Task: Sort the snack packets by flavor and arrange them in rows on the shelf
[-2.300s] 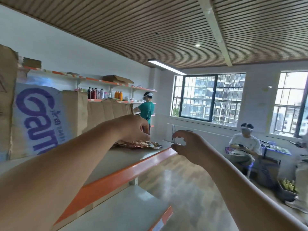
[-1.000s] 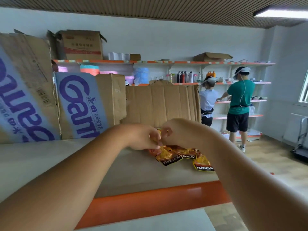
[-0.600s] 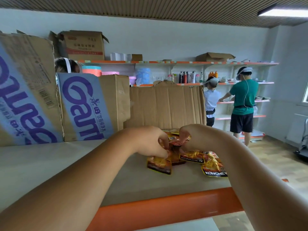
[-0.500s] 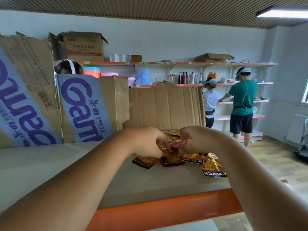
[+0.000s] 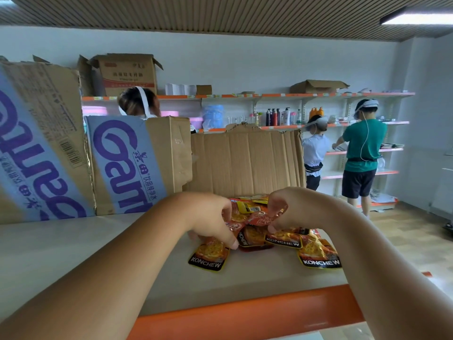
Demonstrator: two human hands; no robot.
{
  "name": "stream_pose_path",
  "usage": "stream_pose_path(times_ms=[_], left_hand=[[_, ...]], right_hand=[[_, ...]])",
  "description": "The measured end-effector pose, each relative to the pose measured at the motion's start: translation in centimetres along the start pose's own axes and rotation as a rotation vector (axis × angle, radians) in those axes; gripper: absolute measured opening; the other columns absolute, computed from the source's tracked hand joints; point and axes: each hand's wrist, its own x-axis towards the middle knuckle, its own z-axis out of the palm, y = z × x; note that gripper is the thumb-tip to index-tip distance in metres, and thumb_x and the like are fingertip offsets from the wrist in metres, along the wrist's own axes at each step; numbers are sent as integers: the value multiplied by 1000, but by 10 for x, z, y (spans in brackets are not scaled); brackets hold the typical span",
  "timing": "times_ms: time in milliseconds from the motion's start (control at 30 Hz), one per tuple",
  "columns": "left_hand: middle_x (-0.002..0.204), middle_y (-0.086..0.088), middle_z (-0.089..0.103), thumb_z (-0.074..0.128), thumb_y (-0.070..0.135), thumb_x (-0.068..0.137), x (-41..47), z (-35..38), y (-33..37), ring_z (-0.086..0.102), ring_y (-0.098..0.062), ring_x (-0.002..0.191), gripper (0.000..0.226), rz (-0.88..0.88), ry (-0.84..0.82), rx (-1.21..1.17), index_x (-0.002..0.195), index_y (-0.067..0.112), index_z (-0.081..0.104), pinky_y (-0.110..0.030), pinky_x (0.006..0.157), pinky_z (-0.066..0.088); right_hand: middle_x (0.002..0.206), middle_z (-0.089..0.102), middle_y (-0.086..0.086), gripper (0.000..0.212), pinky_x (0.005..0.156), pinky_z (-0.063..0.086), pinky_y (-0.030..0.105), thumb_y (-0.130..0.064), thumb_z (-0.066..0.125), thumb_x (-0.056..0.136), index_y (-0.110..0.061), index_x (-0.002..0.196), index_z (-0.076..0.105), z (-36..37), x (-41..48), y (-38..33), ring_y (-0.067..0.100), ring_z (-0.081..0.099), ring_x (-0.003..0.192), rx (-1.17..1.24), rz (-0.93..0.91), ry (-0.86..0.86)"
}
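Observation:
A small heap of orange and black snack packets lies on the beige shelf with an orange front edge. My left hand presses its fingers on one orange packet at the heap's left end and pinches a red packet above it. My right hand pinches a red packet at the top of the heap. Another orange packet lies apart at the right.
Flattened cardboard boxes stand against the back of the shelf. Behind them is a person's head. Two people stand at the wall shelves at the right. The wooden floor lies beyond the shelf's right end.
The view swung from the window side to the shelf. Both hands came together on the heap, and one orange packet has been slid out to the left and toward the front.

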Motion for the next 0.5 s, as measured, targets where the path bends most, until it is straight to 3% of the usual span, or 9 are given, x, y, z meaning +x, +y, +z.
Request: stream_pose_path(times_ms=[100, 200, 333, 400, 500], left_hand=[[101, 2, 63, 92, 55, 67, 1, 1, -1, 75, -17, 75, 54, -49, -60, -10, 104, 32, 60, -23, 51, 54], [97, 7, 64, 91, 54, 68, -2, -1, -1, 72, -12, 71, 51, -16, -63, 24, 102, 35, 59, -23, 51, 53], [105, 14, 64, 89, 55, 68, -3, -4, -3, 71, -13, 91, 53, 16, -16, 156, 109, 39, 60, -38, 82, 61], [103, 13, 65, 89, 55, 69, -3, -4, -5, 71, -11, 86, 50, 4, -48, 125, 107, 40, 61, -33, 72, 61], [95, 12, 64, 89, 56, 70, -5, -4, -4, 66, -5, 72, 45, -15, -64, 82, 102, 40, 61, -20, 49, 47]], right_hand=[[114, 61, -14, 37, 81, 49, 28, -47, 83, 76, -36, 107, 65, 1, 1, 0, 10, 58, 102, -6, -11, -1], [105, 59, -21, 31, 70, 42, 22, -48, 81, 78, -38, 104, 67, 1, 1, 1, 0, 54, 94, 23, -21, 13], [111, 60, -21, 31, 77, 45, 26, -46, 82, 78, -38, 104, 68, 1, 2, 4, 5, 57, 102, 12, -26, 25], [116, 60, -18, 33, 81, 48, 28, -44, 83, 77, -38, 106, 68, 2, 2, 5, 9, 58, 105, 0, -15, 24], [119, 60, -14, 38, 88, 51, 31, -44, 84, 75, -37, 108, 67, 2, 3, 3, 12, 58, 106, -19, -5, 5]])
